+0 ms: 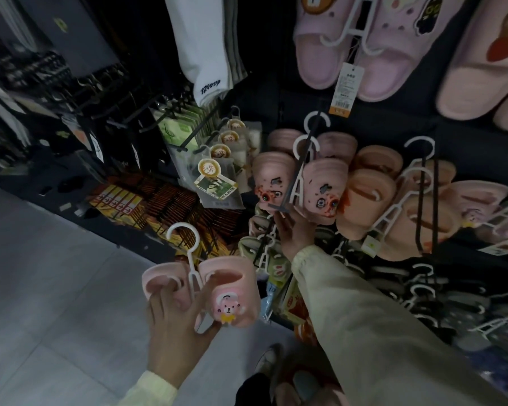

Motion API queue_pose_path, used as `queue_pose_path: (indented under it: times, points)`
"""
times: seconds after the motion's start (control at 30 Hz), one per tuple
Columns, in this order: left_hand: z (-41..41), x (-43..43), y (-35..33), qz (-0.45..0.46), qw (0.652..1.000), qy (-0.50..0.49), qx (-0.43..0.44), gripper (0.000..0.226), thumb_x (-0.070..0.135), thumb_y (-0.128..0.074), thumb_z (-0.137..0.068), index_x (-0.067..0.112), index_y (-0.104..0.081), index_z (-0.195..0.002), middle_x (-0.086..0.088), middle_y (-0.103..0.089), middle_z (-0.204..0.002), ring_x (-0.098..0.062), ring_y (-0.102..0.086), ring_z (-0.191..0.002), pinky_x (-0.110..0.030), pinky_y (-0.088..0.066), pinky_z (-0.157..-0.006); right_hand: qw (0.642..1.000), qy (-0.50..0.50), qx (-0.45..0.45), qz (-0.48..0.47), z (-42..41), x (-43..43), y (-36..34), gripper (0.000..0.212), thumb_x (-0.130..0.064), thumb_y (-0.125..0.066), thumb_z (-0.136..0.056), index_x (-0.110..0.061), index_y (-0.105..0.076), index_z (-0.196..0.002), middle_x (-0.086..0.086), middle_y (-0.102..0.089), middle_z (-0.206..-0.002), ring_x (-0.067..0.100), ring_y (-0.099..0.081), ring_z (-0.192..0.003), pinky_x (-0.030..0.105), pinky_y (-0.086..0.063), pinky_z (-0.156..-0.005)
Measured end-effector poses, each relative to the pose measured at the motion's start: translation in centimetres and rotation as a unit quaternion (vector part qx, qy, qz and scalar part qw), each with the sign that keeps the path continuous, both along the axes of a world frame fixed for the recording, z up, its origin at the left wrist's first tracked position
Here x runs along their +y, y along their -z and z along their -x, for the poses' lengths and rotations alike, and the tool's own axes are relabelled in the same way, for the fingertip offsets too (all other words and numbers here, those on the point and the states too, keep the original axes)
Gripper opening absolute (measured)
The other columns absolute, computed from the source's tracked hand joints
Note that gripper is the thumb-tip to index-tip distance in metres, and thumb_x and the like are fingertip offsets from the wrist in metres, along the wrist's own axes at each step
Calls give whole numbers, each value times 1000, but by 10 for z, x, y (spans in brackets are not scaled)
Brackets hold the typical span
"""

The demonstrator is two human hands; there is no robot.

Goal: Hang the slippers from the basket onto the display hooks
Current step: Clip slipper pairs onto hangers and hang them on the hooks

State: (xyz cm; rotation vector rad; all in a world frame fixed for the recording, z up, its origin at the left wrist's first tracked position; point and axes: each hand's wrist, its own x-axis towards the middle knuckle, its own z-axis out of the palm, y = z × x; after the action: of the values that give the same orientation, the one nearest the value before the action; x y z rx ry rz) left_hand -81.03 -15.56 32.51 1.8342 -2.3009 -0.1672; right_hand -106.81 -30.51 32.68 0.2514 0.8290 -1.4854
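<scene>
My left hand (pixel 173 323) grips a pair of pink slippers (pixel 232 297) with a bear motif, clipped on a white plastic hanger (pixel 185 247) whose hook points up. My right hand (pixel 294 232) reaches up to the tip of a dark display hook (pixel 301 168), its fingers at the hook's end bar. On that hook hang pink slippers (pixel 320 189) with cartoon faces on white hangers. The basket is not in view.
More pink slippers (pixel 373 197) hang on a hook to the right, large lilac ones (pixel 364 45) above. Lower hooks carry grey slippers (pixel 264 250). Packets (pixel 217 183) and white socks (pixel 206 54) hang to the left. Grey tiled floor (pixel 56 288) lies lower left.
</scene>
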Motion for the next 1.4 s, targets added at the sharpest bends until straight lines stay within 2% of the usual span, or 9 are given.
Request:
queue_pose_path:
  times: [0.07,0.2,0.3,0.53,0.8,0.97,1.13,1.27,1.4]
  points:
    - [1,4,1,1,1000,3,4,96,53,-93,-50,36,-57,-137,-25,-42,-119,-49,-44,-110,-58,-44,-82,999,34,-35,19,-3,8,5,38,-8,-60,-96,-7,-58,-134,-23,-54,-106,-31,-48,-94,-7,-35,-83]
    - [1,13,1,4,1000,3,8,96,57,-92,-50,38,-57,-137,-25,-44,-118,-46,-44,-107,-55,-42,-82,995,89,46,-21,-7,11,6,45,-4,-64,-90,-8,-56,-135,12,-65,-128,20,-68,-98,25,-60,-79]
    - [-1,18,-1,14,1000,11,7,101,58,-91,-50,39,-50,-140,-24,-44,-115,-45,-45,-104,-53,-42,-80,994,70,73,-28,-1,7,-5,41,-11,-64,-94,-8,-57,-134,9,-65,-112,17,-65,-90,23,-60,-72]
    - [-2,20,-5,27,1000,12,0,99,56,-92,-50,38,-51,-139,-23,-43,-117,-46,-44,-105,-56,-45,-79,995,21,93,-15,16,7,-7,31,-24,-65,-95,-14,-57,-123,11,-59,-109,23,-61,-95,38,-51,-101]
    - [4,17,-13,13,999,26,-14,104,59,-88,-54,44,-40,-145,-27,-45,-118,-48,-45,-108,-55,-46,-79,987,-57,145,-36,18,28,-10,19,-32,-63,-95,-15,-66,-89,7,-63,-82,19,-62,-73,28,-52,-67]
    - [14,17,-18,25,998,50,-31,97,57,-89,-55,40,-50,-142,-27,-45,-120,-47,-45,-109,-58,-48,-80,981,-139,130,38,10,60,-16,54,-31,-48,-102,-17,-72,-56,9,-53,-53,10,-48,-39,19,-41,-43]
    - [27,14,-18,37,997,71,-22,95,54,-90,-56,40,-52,-141,-26,-44,-120,-46,-45,-109,-56,-49,-80,972,-144,183,42,9,85,-25,21,-24,-53,-100,-16,-70,-90,1,-72,-77,14,-68,-70,28,-40,-66]
    - [36,15,-21,72,992,100,-18,102,54,-87,-59,43,-37,-147,-27,-45,-115,-43,-44,-105,-55,-49,-76,924,-97,367,43,7,113,-33,25,-21,-70,-91,-19,-62,-115,4,-72,-107,15,-70,-93,37,-57,-83]
    - [52,18,-24,84,988,132,-15,111,52,-94,-45,40,-42,-142,-24,-43,-113,-40,-41,-106,-56,-49,-77,745,-60,653,124,14,167,-51,26,-13,-70,-90,-21,-58,-111,-3,-62,-107,1,-61,-94,19,-51,-81]
